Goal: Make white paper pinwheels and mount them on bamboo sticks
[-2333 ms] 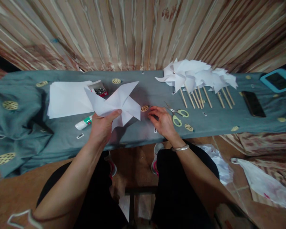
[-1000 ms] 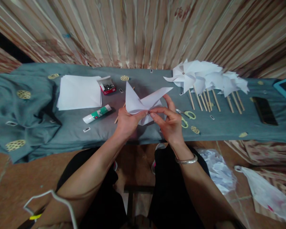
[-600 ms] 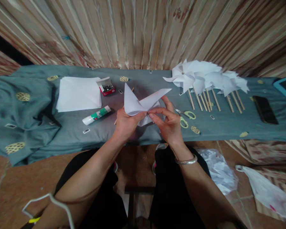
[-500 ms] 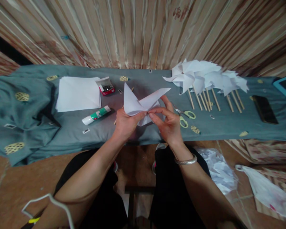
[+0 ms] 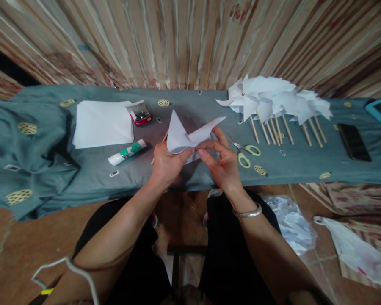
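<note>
A stack of white paper sheets is lying on the cloth-covered counter, far left of the paper pinwheel. A box of pins is sitting just right of the stack, and a glue stick is lying between the stack and the pinwheel. The left hand is pinching the pinwheel's centre, fingers closed on the folded paper, holding it just above the counter's near edge. The right hand is meeting it there, fingertips closed on the same centre. Scissors are lying just right of the pinwheel; finished pinwheels on sticks are lying further right.
</note>
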`<state>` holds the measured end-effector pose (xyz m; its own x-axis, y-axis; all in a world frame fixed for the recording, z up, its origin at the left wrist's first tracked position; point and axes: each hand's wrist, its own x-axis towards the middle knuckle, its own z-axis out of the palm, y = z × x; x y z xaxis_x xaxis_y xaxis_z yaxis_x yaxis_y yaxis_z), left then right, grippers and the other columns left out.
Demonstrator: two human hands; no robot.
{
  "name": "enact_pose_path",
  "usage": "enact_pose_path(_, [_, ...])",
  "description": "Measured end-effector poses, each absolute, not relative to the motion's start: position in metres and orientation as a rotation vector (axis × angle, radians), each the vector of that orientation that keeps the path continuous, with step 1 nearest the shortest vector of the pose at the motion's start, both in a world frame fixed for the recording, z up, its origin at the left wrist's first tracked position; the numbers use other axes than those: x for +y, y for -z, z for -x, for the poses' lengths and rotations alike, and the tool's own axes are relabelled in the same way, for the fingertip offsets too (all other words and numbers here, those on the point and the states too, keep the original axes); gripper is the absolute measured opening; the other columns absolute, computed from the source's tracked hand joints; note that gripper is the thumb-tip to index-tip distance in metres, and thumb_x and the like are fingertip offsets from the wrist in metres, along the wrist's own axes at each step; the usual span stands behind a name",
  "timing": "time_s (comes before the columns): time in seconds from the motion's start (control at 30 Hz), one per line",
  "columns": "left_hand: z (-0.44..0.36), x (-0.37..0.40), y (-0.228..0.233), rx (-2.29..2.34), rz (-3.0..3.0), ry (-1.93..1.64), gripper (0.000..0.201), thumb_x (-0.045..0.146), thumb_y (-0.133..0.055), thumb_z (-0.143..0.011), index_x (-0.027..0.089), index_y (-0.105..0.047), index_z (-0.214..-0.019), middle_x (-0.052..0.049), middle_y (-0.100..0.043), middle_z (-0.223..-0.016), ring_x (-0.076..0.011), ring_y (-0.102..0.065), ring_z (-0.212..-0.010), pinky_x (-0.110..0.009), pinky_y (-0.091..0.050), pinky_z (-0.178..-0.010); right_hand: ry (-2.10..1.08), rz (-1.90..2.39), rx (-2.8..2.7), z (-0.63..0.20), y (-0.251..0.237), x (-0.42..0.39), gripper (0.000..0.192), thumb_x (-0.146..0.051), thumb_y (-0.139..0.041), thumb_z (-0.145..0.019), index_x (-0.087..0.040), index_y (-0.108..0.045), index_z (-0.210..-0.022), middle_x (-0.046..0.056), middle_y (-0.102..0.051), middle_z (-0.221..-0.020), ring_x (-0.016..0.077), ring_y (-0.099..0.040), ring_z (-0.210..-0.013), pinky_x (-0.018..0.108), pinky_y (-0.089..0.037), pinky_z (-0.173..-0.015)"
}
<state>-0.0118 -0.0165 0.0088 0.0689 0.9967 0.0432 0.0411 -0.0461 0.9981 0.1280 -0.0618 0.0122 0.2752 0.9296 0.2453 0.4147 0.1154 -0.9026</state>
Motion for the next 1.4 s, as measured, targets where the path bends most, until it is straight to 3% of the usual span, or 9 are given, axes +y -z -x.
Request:
enact_pose_path(0.2, [0.014, -0.019, -0.010, 1.176, -1.371, -1.174, 0.020, 0.032, -0.077, -0.064, 0.013, -0.071, -0.067, -0.004, -0.069, -0.063, -0.0174, -0.062, -0.059, -0.026, -0.050, -0.058, -0.619, 1.476, -1.265, -0.125, -0.011, -0.061, 0.006, -0.028, -0.067, -0.079, -0.023, -0.070, -0.080, 0.006, -0.053, -0.144, 0.0237, -0.039, -0.142, 0.048, -0.025, -0.120])
enact_pose_path(0.43, [0.016, -0.020, -0.011, 1.140, -1.330, -1.145, 0.027, 0.032, -0.080, -0.061, 0.012, -0.075, -0.080, -0.006, -0.075, -0.074, -0.0192, -0.066, -0.065, -0.026, -0.052, -0.060, -0.610, 1.477, -1.267, -0.125, -0.007, -0.061, 0.003, -0.027, -0.066, -0.079, -0.026, -0.069, -0.080, 0.002, -0.053, -0.144, 0.0204, -0.037, -0.143, 0.048, -0.026, -0.120])
enact_pose_path(0.7, [0.016, -0.019, -0.016, 1.162, -1.271, -1.187, 0.023, 0.029, -0.082, -0.058, 0.016, -0.075, -0.075, -0.007, -0.076, -0.079, -0.0223, -0.068, -0.071, -0.029, -0.054, -0.064, -0.599, 1.472, -1.255, -0.121, -0.009, -0.060, 0.004, -0.028, -0.068, -0.079, -0.025, -0.069, -0.081, 0.005, -0.054, -0.142, 0.0221, -0.041, -0.140, 0.047, -0.029, -0.119])
enact_pose_path(0.8, [0.016, -0.020, -0.017, 1.135, -1.251, -1.193, 0.027, 0.029, -0.083, -0.058, 0.014, -0.075, -0.078, -0.007, -0.076, -0.078, -0.0214, -0.068, -0.071, -0.029, -0.055, -0.065, -0.554, 1.468, -1.251, -0.121, -0.010, -0.060, 0.017, -0.029, -0.071, -0.076, -0.022, -0.068, -0.091, 0.008, -0.052, -0.143, 0.0244, -0.041, -0.140, 0.047, -0.029, -0.118])
enact_pose_path(1.0, [0.020, -0.020, -0.014, 1.136, -1.205, -1.147, 0.029, 0.030, -0.085, -0.056, 0.016, -0.075, -0.079, -0.006, -0.076, -0.081, -0.0223, -0.069, -0.075, -0.029, -0.056, -0.070, -0.579, 1.437, -1.223, -0.126, -0.006, -0.056, 0.069, -0.031, -0.077, -0.070, -0.024, -0.049, -0.133, 0.011, -0.048, -0.147, 0.0265, -0.042, -0.139, 0.050, -0.032, -0.116])
enact_pose_path(1.2, [0.021, -0.021, -0.012, 1.127, -1.151, -1.135, 0.028, 0.029, -0.085, -0.054, 0.014, -0.073, -0.075, -0.006, -0.073, -0.073, -0.0218, -0.068, -0.070, -0.030, -0.056, -0.066, -0.810, 1.336, -1.187, -0.136, -0.001, -0.052, 0.091, -0.041, -0.082, -0.064, -0.023, -0.038, -0.142, 0.009, -0.068, -0.120, 0.0258, -0.065, -0.111, 0.043, -0.053, -0.098])
enact_pose_path(1.4, [0.019, -0.022, -0.013, 1.132, -1.123, -1.104, 0.027, 0.028, -0.085, -0.053, 0.014, -0.072, -0.071, -0.006, -0.073, -0.071, -0.0230, -0.068, -0.073, -0.031, -0.056, -0.066, -0.954, 1.342, -1.113, -0.139, -0.006, -0.052, 0.098, -0.046, -0.085, -0.058, -0.026, -0.039, -0.142, 0.004, -0.075, -0.100, 0.0261, -0.072, -0.091, 0.042, -0.060, -0.081])
